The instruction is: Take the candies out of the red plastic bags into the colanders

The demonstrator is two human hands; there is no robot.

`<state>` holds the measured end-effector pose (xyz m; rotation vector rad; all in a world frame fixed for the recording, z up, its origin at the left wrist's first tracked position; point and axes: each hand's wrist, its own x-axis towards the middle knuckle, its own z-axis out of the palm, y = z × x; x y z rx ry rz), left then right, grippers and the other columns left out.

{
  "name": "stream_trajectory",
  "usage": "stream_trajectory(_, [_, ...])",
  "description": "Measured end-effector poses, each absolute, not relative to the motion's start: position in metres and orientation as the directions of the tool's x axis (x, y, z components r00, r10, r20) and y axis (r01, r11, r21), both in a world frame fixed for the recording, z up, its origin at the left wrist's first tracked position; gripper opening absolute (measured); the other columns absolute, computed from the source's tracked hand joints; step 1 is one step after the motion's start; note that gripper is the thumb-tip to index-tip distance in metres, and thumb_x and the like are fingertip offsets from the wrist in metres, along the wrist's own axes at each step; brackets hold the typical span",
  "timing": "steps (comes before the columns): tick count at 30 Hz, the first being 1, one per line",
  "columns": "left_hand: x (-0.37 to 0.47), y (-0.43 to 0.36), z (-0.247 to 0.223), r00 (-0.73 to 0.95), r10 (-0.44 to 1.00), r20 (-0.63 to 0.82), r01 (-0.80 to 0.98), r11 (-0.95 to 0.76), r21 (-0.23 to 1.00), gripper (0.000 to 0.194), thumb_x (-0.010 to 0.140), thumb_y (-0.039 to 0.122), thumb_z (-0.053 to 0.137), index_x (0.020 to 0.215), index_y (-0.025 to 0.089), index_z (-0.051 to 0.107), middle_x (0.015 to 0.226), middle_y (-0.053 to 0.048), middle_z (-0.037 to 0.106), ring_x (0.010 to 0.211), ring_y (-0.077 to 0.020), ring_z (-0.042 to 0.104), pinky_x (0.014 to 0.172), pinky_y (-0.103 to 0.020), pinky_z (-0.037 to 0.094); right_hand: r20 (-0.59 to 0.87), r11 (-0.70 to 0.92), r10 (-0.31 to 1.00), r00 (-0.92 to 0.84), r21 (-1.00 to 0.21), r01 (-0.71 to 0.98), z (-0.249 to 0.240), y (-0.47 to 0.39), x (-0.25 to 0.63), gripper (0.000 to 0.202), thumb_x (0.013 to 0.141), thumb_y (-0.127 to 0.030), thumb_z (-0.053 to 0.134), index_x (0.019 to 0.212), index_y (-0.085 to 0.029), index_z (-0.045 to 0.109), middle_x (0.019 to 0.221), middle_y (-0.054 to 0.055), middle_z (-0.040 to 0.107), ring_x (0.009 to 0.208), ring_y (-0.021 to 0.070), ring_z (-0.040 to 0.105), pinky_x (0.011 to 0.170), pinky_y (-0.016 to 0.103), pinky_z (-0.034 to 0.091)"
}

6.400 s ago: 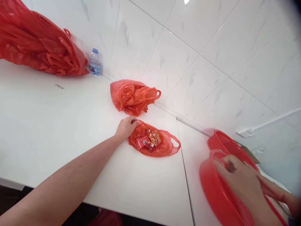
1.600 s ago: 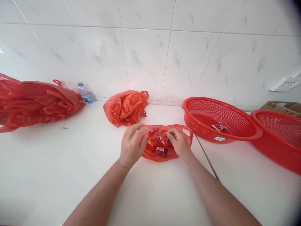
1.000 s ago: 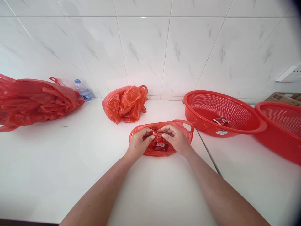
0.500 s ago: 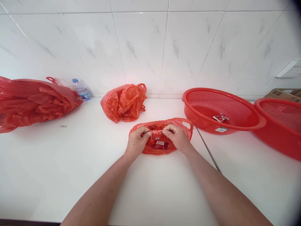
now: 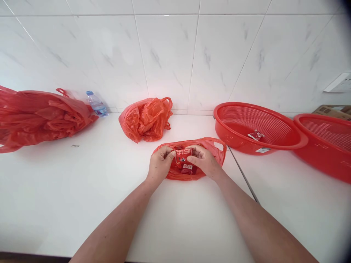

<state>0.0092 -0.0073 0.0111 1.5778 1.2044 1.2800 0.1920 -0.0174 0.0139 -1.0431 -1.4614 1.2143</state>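
Over an opened red plastic bag (image 5: 175,176) on the white table, my hands hold a small red printed packet (image 5: 182,157) between them. My left hand (image 5: 161,163) pinches its left edge with thumb and forefinger. At the packet's right edge is my right hand (image 5: 204,160), its thumb on the front and its fingers behind. Just below the packet, a dark red wrapped packet (image 5: 187,169) with a white label lies in the bag. Other small red pieces in the bag are partly hidden.
A red perforated basket (image 5: 233,140) holding a red-and-white packet (image 5: 256,135) stands to the right, beside a second red basket (image 5: 323,149). A crumpled red bag (image 5: 146,118), a plastic bottle (image 5: 97,104) and a large red bag (image 5: 41,117) are along the tiled wall.
My right hand has shifted its grip: the thumb now lies lower across the packet's right side. More of the packet's front shows. The view has shifted slightly.
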Motion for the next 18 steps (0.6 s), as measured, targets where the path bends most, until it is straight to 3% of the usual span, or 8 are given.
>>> stream_trajectory(5, [0.0112, -0.011, 0.0138, 0.126, 0.96, 0.25, 0.118, -0.264, 0.957, 0.014, 0.075, 0.033, 0.064, 0.075, 0.02, 0.058, 0.068, 0.001, 0.057, 0.062, -0.013, 0.049, 0.059, -0.025, 0.039, 0.109, 0.126, 0.975, -0.191, -0.989, 0.08, 0.0121, -0.0191, 0.1897, 0.018, 0.074, -0.032, 0.066, 0.085, -0.02, 0.06, 0.079, 0.0, 0.066, 0.071, 0.0168, 0.063, 0.066, 0.032, 0.052])
stream_trajectory(10, [0.0152, -0.0123, 0.01, 0.241, 0.947, 0.214, 0.166, -0.258, 0.952, 0.032, 0.069, 0.031, 0.07, 0.098, 0.024, 0.061, 0.093, -0.003, 0.065, 0.082, -0.0192, 0.059, 0.072, -0.03, 0.047, 0.139, 0.158, 0.97, -0.198, -0.984, 0.082, 0.0115, -0.0203, 0.1899, 0.016, 0.076, -0.029, 0.064, 0.089, -0.02, 0.059, 0.084, 0.001, 0.065, 0.075, 0.0165, 0.062, 0.069, 0.032, 0.051])
stream_trajectory(18, [0.0136, -0.0116, 0.0091, 0.276, 0.946, 0.17, 0.288, -0.25, 0.924, 0.017, 0.072, 0.028, 0.066, 0.086, 0.022, 0.058, 0.078, 0.002, 0.06, 0.074, -0.0157, 0.057, 0.066, -0.027, 0.047, 0.183, 0.224, 0.957, -0.223, -0.959, 0.173, 0.0113, -0.0199, 0.1877, 0.011, 0.076, -0.026, 0.061, 0.081, -0.02, 0.053, 0.074, -0.002, 0.057, 0.067, 0.0137, 0.055, 0.061, 0.028, 0.046])
